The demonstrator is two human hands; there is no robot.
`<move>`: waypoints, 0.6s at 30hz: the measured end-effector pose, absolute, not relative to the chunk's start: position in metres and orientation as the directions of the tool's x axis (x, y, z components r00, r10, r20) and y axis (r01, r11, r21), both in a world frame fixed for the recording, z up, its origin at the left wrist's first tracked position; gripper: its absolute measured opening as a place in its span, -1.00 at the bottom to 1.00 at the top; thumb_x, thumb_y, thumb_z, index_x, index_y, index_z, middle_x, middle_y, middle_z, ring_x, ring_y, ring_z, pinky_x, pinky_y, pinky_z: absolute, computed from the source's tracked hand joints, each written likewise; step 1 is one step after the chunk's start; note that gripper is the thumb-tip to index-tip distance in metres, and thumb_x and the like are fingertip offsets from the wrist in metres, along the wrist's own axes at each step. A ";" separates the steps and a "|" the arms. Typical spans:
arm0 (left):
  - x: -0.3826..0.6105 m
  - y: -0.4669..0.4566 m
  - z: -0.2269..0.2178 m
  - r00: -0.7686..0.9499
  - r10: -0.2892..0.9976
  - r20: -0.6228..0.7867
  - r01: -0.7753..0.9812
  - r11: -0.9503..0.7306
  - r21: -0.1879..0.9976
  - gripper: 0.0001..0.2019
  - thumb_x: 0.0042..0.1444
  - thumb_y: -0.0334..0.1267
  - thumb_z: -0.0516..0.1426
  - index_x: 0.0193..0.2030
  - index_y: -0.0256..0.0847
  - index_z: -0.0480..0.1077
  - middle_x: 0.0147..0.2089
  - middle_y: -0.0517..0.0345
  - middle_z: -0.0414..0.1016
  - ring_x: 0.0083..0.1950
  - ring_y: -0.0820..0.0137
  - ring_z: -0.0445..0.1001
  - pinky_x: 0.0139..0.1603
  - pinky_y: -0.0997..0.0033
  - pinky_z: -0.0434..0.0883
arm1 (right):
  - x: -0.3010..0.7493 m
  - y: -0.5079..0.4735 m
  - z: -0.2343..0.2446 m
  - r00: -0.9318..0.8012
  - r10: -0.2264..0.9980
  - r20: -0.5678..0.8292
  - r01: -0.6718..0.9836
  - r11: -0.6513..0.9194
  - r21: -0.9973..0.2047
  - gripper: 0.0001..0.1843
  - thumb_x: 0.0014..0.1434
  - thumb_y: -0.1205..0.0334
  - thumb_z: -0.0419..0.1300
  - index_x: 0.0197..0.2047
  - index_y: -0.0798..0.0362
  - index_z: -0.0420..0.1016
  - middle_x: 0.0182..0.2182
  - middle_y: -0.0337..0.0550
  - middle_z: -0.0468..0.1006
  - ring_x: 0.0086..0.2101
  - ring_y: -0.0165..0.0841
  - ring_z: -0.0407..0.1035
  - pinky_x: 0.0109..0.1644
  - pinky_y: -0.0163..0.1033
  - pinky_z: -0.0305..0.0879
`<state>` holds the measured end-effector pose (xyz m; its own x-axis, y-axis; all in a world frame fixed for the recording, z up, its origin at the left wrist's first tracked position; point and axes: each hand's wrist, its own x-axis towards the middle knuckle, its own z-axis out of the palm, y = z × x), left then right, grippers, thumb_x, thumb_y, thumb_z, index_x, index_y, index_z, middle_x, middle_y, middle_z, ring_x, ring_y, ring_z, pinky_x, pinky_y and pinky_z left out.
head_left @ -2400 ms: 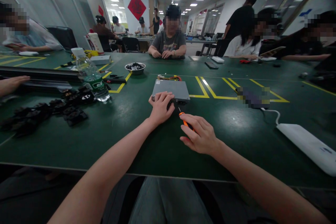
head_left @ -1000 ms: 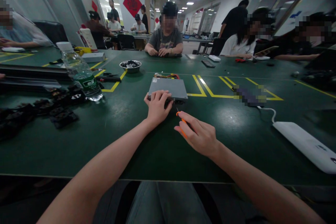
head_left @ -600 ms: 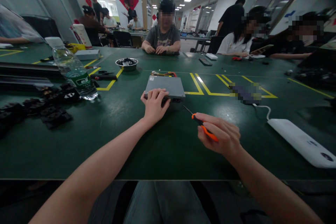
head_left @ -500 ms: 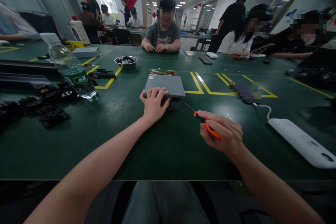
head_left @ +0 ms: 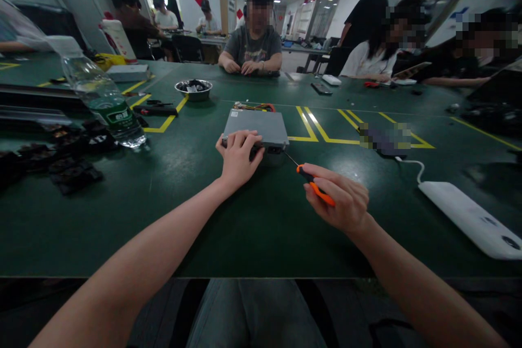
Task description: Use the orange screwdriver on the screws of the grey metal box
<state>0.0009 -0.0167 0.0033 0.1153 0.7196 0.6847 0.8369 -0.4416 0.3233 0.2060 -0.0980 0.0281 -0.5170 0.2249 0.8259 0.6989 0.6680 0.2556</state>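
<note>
A flat grey metal box (head_left: 256, 125) lies on the green table (head_left: 253, 217), with coloured wires (head_left: 253, 106) at its far end. My left hand (head_left: 237, 157) rests on its near left corner, fingers curled over the edge. My right hand (head_left: 340, 202) is closed round an orange and black screwdriver (head_left: 314, 186). The thin shaft points up and left, and its tip is close to the box's near right corner.
A water bottle (head_left: 98, 95) stands at the left beside black parts (head_left: 61, 157). A metal bowl (head_left: 193, 87) sits behind the box. A white power strip (head_left: 468, 217) lies at the right. Several people sit around the table.
My right hand drew back to the right with the screwdriver, then tilted its tip towards the box's near right corner. My left hand stayed on the box.
</note>
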 end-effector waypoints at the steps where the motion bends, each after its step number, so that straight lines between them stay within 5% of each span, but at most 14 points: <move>1: 0.001 -0.017 0.003 0.115 0.718 0.687 0.837 -0.443 0.323 -0.82 0.10 -0.18 0.08 -0.12 -0.02 0.30 0.04 0.18 0.37 0.09 0.22 0.22 0.13 0.03 -0.04 | 0.206 -0.098 0.028 -0.516 0.232 0.825 0.701 0.668 0.251 -0.71 0.01 0.37 0.21 -0.19 0.05 0.24 -0.20 -0.07 0.55 -0.22 -0.43 0.45 -0.22 -0.39 0.38; 12: 0.001 -0.016 0.003 0.115 0.702 0.703 0.838 -0.449 0.311 -0.82 0.10 -0.18 0.09 -0.13 -0.03 0.30 0.03 0.19 0.37 0.08 0.23 0.23 0.13 0.03 -0.03 | 0.201 -0.100 0.029 -0.620 0.170 0.766 0.648 0.662 0.377 -0.66 -0.02 0.40 0.25 -0.20 0.10 0.22 -0.21 0.04 0.53 -0.14 -0.37 0.42 -0.15 -0.34 0.38; 18: 0.001 -0.016 0.003 0.113 0.712 0.693 0.843 -0.438 0.312 -0.82 0.11 -0.17 0.08 -0.13 -0.02 0.30 0.04 0.18 0.37 0.09 0.22 0.22 0.14 0.02 -0.04 | 0.187 -0.103 0.022 -0.673 0.173 0.720 0.639 0.626 0.447 -0.76 0.01 0.37 0.21 -0.23 0.00 0.29 -0.19 -0.10 0.52 -0.10 -0.37 0.39 -0.13 -0.34 0.36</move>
